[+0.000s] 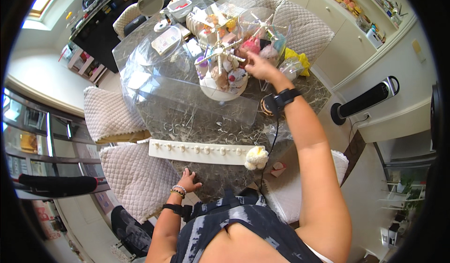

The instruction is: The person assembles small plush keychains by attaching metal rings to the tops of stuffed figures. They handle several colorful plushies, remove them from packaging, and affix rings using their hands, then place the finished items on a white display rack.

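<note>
My right hand (260, 67) reaches across the marble-patterned table to a white rotating display stand (220, 52) with arms, hung with small plush toys. Its fingers are at a brown plush (241, 56) on the stand's right side; whether they grip it is hard to see. Below hang a whitish plush with a red spot (237, 79) and a purple-and-white one (201, 66). My left hand (190, 182) rests on the near table edge, fingers spread and holding nothing. Before me lies a long white hook rail (200, 152), with a cream fluffy plush (256, 157) at its right end.
Behind are a second white-armed stand (263, 25) and a clear bin of toys (218, 20). Clear plastic sheeting (147, 62) covers the table's left. Small white hooks (228, 136) lie scattered beyond the rail. Quilted chairs (135, 178) surround the table; a black tower fan (365, 99) stands right.
</note>
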Available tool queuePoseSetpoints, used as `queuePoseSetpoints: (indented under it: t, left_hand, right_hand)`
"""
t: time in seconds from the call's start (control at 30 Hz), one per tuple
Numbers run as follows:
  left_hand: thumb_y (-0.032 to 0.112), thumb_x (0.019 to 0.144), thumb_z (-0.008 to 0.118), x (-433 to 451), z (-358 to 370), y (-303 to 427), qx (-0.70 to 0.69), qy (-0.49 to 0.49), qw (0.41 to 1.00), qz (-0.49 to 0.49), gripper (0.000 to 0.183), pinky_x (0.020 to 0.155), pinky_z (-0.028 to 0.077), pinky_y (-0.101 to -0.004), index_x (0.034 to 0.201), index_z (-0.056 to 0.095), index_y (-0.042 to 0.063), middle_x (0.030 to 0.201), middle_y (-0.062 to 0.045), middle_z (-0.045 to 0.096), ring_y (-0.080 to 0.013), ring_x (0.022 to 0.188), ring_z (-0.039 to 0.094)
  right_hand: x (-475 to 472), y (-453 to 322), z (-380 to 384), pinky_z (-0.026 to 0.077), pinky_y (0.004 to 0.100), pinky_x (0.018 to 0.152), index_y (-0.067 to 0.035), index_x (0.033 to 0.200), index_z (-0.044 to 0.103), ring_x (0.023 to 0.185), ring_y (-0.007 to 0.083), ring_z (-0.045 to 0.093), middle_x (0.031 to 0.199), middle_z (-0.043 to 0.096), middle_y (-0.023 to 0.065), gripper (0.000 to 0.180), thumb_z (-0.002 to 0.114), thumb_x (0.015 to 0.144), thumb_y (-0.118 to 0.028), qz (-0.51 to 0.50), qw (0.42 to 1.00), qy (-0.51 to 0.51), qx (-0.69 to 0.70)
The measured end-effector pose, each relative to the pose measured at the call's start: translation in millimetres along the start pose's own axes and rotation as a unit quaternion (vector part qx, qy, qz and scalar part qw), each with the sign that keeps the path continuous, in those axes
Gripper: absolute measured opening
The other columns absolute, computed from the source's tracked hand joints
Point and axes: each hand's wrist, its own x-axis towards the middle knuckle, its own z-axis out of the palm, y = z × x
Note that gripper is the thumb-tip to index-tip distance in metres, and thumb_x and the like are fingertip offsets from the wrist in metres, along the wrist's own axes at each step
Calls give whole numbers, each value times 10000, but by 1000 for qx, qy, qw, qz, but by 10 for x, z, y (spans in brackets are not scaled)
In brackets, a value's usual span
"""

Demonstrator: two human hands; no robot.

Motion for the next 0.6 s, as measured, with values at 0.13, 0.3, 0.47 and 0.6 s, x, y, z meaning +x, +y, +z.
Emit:
queuePoseSetpoints:
  t: [0.13,0.3,0.47,0.6]
  left_hand:
    - [572,792,632,-17,-20,45,19,-8,1000,-4,889,1108,274,-462,1406,340,0,1470,-386,61,-539,1353,171]
    - [592,793,618,0,-44,70,36,-25,999,-10,918,1106,272,-469,1408,319,-21,1464,-397,63,-548,1350,164]
    - [611,790,604,46,-68,132,43,-46,998,-30,934,1101,274,-473,1383,334,-58,1454,-414,57,-556,1348,153]
    - [613,791,597,77,-96,165,41,-63,996,-40,927,1102,269,-477,1354,358,-84,1437,-442,42,-562,1347,144]
  right_hand:
    - [25,-70,404,397,365,1010,42,1381,352,1210,347,508,1293,515,266,666,606,832,-238,29,999,6,-24]
    - [-87,-200,509,416,378,978,84,1352,359,1156,364,537,1226,561,251,665,597,826,-246,27,999,-20,1]
    - [-174,-364,601,349,389,1051,118,1394,248,1250,405,434,1348,416,322,769,593,838,-284,38,997,-57,-21]
    - [-208,-466,614,339,386,1059,132,1400,214,1261,417,417,1358,397,332,798,597,836,-283,30,996,-84,-24]
